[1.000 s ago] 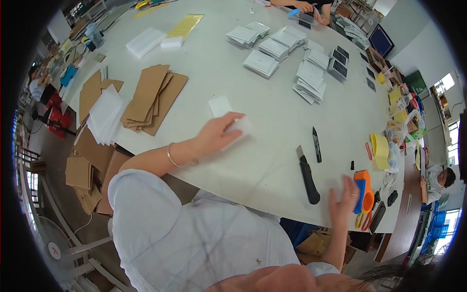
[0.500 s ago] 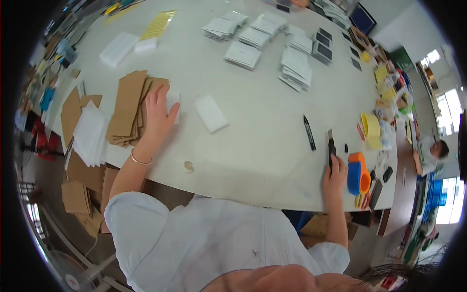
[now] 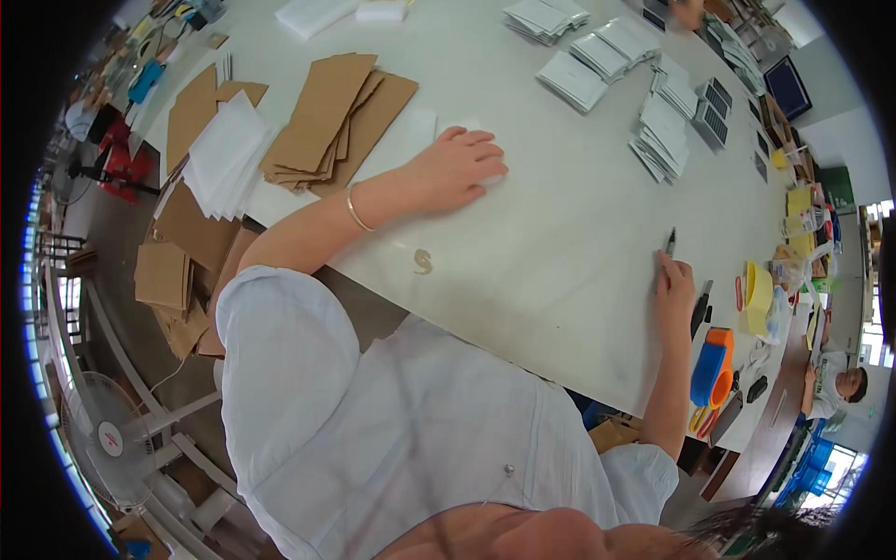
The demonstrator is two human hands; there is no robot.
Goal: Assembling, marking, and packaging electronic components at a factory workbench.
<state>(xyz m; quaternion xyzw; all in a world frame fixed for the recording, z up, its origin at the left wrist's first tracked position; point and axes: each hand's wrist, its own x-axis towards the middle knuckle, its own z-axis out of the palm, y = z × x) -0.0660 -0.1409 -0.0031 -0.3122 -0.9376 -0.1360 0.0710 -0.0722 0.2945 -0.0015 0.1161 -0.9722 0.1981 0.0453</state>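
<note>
My left hand lies with fingers spread over a small white rectangular piece, mostly hidden beneath it. Left of this hand, a pale flat piece shows beside a fanned stack of brown cardboard pieces. Over on the right, the fingers of my right hand are closed round a dark pen, whose tip points away from me. Just right of that hand lies a black utility knife, partly hidden by the wrist.
White sheets lie at the table's left edge. Stacks of white packets stand at the back. An orange-and-blue tape dispenser and a yellow roll are at right. A fan stands lower left; another person is far right.
My right hand has let go of the utility knife and taken hold of the pen. My left hand has moved right from the cardboard onto the white piece. The view has shifted.
</note>
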